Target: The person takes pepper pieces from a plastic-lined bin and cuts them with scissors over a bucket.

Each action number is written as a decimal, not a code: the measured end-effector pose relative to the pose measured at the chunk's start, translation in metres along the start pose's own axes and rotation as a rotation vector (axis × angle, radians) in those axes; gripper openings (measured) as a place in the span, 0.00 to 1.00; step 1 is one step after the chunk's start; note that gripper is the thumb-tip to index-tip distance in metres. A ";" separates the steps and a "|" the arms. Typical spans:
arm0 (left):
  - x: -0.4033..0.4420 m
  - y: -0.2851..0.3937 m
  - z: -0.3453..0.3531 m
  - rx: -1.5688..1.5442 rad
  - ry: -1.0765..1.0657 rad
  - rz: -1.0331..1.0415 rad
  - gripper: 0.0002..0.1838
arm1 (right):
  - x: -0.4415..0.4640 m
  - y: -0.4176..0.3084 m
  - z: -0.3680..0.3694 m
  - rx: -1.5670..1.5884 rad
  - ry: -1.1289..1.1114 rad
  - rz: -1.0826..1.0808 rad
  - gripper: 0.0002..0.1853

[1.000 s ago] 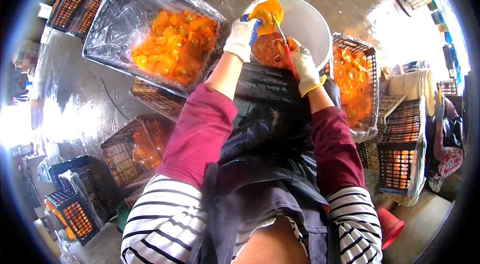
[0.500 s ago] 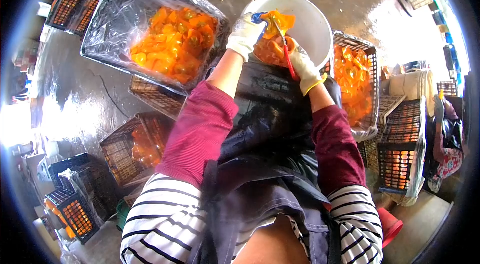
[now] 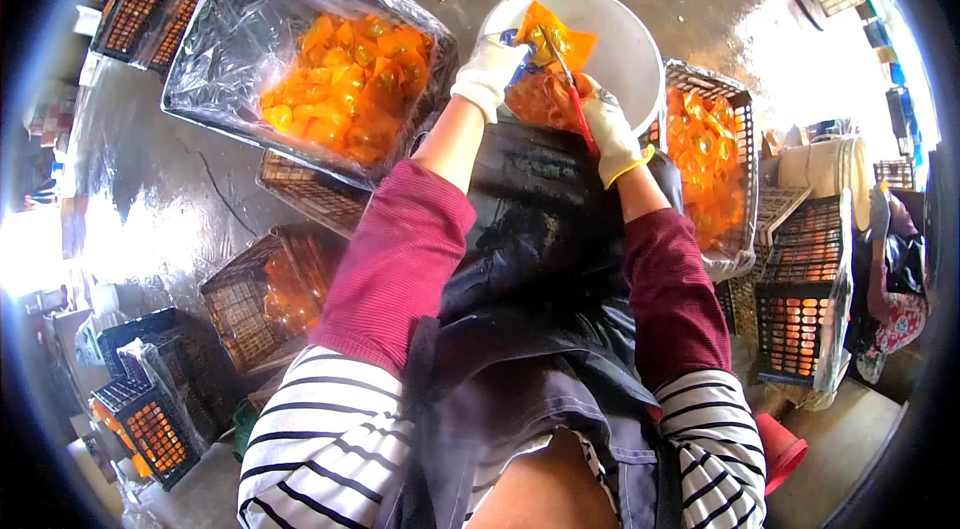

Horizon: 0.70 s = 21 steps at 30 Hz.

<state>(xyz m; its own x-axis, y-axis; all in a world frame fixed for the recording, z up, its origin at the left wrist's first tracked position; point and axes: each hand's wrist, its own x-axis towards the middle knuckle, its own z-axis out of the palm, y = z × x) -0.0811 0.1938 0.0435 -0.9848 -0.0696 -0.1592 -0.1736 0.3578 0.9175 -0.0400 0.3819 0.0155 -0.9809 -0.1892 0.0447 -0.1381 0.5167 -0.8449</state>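
Note:
Over the white bucket (image 3: 640, 59), my left hand (image 3: 489, 72), in a white glove with blue on the fingers, is closed on an orange plastic packet (image 3: 568, 41). Something yellow-green shows inside the packet. My right hand (image 3: 612, 137), in a white glove with a yellow cuff, grips red-handled scissors (image 3: 581, 117). Their blades lie against the packet. Below both hands, orange-red pieces (image 3: 535, 101) lie in the bucket; what they are is unclear. Part of the right fingers is hidden behind the handles.
To the left, a plastic-lined crate (image 3: 215, 54) holds a heap of orange packets (image 3: 345, 89). Right of the bucket stands a black crate (image 3: 746, 134) with more orange packets (image 3: 705, 169). Further crates (image 3: 240, 304) stand around on the wet floor. A red container (image 3: 780, 454) is at lower right.
The orange packet has turned and now spreads higher and wider above the bucket. The scissors have shifted slightly with my right hand. My left hand stays nearly in place.

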 end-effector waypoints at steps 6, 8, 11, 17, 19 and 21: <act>-0.005 0.015 -0.005 0.145 0.108 0.148 0.15 | -0.007 -0.028 -0.012 0.302 -0.167 0.293 0.17; -0.003 0.015 -0.005 -0.588 -0.113 0.007 0.18 | -0.006 -0.025 -0.011 0.335 -0.163 0.299 0.17; 0.001 0.011 0.004 -0.752 -0.249 0.035 0.26 | -0.002 -0.008 -0.005 0.347 -0.155 0.283 0.16; -0.005 0.013 -0.004 -0.265 -0.093 0.068 0.28 | -0.007 -0.030 -0.010 0.373 -0.222 0.337 0.16; 0.006 -0.002 0.000 -0.189 -0.014 0.087 0.25 | -0.005 -0.027 -0.010 0.359 -0.252 0.356 0.16; 0.010 -0.004 0.002 -0.093 0.099 0.101 0.22 | -0.002 -0.022 -0.008 0.343 -0.237 0.333 0.16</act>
<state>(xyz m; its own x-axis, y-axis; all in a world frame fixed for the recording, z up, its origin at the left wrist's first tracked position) -0.0902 0.1934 0.0373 -0.9909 -0.1309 -0.0314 -0.0674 0.2802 0.9576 -0.0357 0.3779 0.0383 -0.9007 -0.2657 -0.3438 0.2670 0.2857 -0.9204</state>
